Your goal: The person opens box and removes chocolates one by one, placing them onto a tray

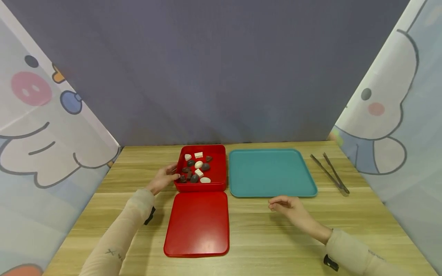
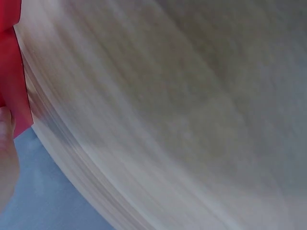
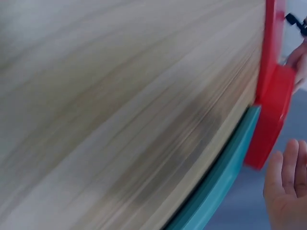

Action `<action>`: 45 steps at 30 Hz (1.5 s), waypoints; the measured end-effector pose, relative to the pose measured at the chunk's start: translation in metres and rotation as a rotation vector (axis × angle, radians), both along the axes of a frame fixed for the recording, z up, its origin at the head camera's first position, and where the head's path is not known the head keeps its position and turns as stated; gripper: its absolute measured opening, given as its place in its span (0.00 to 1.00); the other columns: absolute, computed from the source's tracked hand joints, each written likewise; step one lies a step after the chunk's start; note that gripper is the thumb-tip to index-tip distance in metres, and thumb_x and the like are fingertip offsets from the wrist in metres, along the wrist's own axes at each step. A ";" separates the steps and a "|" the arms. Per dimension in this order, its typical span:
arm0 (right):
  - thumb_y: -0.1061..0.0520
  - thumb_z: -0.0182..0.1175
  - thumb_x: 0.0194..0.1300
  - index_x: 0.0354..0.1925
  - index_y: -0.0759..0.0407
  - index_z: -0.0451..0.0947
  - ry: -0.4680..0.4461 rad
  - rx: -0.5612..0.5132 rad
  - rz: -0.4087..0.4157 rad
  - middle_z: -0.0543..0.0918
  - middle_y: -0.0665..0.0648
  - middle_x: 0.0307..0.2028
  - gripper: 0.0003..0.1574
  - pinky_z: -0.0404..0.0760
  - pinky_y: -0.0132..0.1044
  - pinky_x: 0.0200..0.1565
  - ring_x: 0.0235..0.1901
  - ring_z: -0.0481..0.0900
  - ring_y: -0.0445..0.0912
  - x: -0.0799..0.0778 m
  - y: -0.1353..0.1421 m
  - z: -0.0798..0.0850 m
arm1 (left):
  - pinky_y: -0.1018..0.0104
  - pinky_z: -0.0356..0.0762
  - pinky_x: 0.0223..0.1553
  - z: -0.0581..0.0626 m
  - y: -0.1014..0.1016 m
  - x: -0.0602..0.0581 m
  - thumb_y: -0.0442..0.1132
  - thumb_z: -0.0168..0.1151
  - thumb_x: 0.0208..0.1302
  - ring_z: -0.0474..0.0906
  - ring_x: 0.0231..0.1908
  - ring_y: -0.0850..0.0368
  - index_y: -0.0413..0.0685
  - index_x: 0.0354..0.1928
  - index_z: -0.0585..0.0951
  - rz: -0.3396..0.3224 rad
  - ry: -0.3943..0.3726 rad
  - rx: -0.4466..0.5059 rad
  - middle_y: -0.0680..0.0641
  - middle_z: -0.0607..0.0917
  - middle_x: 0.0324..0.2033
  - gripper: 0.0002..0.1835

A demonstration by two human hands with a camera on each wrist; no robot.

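A red box holds several small dark and white pieces that look like chocolates, mostly in its left half. At the box's left wall is my left hand, gripping the rim with the thumb on the near side and the fingers farther back. The left wrist view catches only part of this hand beside the red wall. My right hand holds nothing, its fingers loosely bent, just in front of a teal tray. In the right wrist view its fingers are extended.
A flat red lid lies directly in front of the box. Metal tongs lie spread to the right of the tray. Behind the wooden table rises a grey curtain, with cartoon-printed sheets at both sides.
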State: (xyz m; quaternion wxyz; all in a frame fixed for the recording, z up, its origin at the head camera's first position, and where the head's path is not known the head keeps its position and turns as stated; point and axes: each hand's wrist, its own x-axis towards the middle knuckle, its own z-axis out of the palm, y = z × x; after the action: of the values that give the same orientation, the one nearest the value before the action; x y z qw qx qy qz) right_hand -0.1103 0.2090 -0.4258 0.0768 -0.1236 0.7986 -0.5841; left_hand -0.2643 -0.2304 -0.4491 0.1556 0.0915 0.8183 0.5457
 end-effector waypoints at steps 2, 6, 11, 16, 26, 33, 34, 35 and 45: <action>0.63 0.54 0.64 0.46 0.78 0.74 0.029 0.062 -0.069 0.80 0.72 0.40 0.17 0.80 0.31 0.42 0.37 0.82 0.38 -0.002 0.010 -0.001 | 0.45 0.62 0.61 -0.001 -0.001 0.001 0.34 0.51 0.66 0.53 0.66 0.38 0.44 0.71 0.51 0.005 0.006 -0.018 0.36 0.54 0.69 0.33; 0.63 0.55 0.64 0.45 0.72 0.77 0.130 0.220 -0.205 0.82 0.67 0.40 0.14 0.78 0.25 0.38 0.36 0.80 0.34 -0.006 0.034 0.000 | 0.46 0.64 0.60 -0.001 -0.001 0.001 0.34 0.51 0.66 0.55 0.66 0.37 0.44 0.71 0.52 0.010 0.016 -0.028 0.36 0.55 0.68 0.34; 0.63 0.54 0.64 0.44 0.70 0.79 0.320 0.343 -0.393 0.82 0.68 0.40 0.13 0.75 0.18 0.33 0.34 0.72 0.21 -0.018 0.071 0.006 | 0.46 0.64 0.60 -0.003 -0.001 -0.001 0.35 0.51 0.66 0.55 0.66 0.38 0.44 0.71 0.51 0.004 0.015 -0.024 0.36 0.55 0.68 0.34; 0.64 0.54 0.64 0.43 0.73 0.78 0.444 0.395 -0.591 0.80 0.73 0.41 0.14 0.70 0.10 0.32 0.32 0.67 0.15 -0.034 0.114 0.009 | 0.46 0.62 0.61 -0.003 -0.001 -0.003 0.34 0.51 0.66 0.53 0.66 0.38 0.43 0.71 0.49 0.000 0.003 -0.015 0.36 0.53 0.69 0.34; 0.50 0.45 0.70 0.62 0.72 0.62 0.154 0.479 -0.615 0.69 0.74 0.57 0.32 0.74 0.18 0.38 0.49 0.74 0.53 -0.039 0.179 -0.011 | 0.45 0.62 0.61 0.002 -0.001 0.002 0.34 0.50 0.66 0.53 0.66 0.37 0.42 0.71 0.50 -0.002 0.009 -0.034 0.35 0.54 0.68 0.34; 0.43 0.46 0.68 0.67 0.73 0.46 -0.026 0.430 -0.591 0.57 0.76 0.64 0.45 0.75 0.31 0.52 0.59 0.61 0.69 -0.038 0.198 -0.032 | 0.46 0.63 0.61 0.001 0.001 0.003 0.33 0.50 0.66 0.53 0.66 0.37 0.40 0.71 0.50 -0.004 0.002 -0.017 0.34 0.54 0.68 0.34; 0.41 0.47 0.67 0.68 0.73 0.45 -0.048 0.426 -0.585 0.56 0.76 0.64 0.47 0.75 0.29 0.51 0.59 0.61 0.69 -0.038 0.199 -0.034 | 0.46 0.62 0.61 0.001 0.001 0.003 0.33 0.50 0.66 0.53 0.66 0.37 0.40 0.71 0.50 -0.003 0.003 -0.015 0.33 0.54 0.68 0.34; 0.40 0.47 0.67 0.68 0.73 0.43 -0.067 0.426 -0.570 0.54 0.76 0.65 0.50 0.74 0.33 0.53 0.60 0.59 0.70 -0.038 0.200 -0.037 | 0.46 0.62 0.61 0.001 0.001 0.004 0.33 0.50 0.66 0.53 0.66 0.36 0.40 0.71 0.50 -0.004 0.006 -0.015 0.33 0.54 0.68 0.34; 0.37 0.51 0.64 0.67 0.75 0.41 -0.068 0.416 -0.585 0.53 0.78 0.64 0.55 0.56 0.61 0.61 0.62 0.52 0.72 -0.046 0.197 -0.053 | 0.45 0.63 0.61 0.004 0.002 0.005 0.33 0.50 0.66 0.52 0.66 0.35 0.39 0.71 0.49 -0.006 0.012 -0.030 0.33 0.52 0.68 0.34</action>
State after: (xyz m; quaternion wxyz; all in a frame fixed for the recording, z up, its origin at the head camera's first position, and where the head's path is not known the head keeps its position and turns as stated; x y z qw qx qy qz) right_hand -0.1563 0.4060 -0.4784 -0.0435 0.1481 0.8990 -0.4099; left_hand -0.2598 -0.2284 -0.4455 0.1537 0.0945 0.8271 0.5323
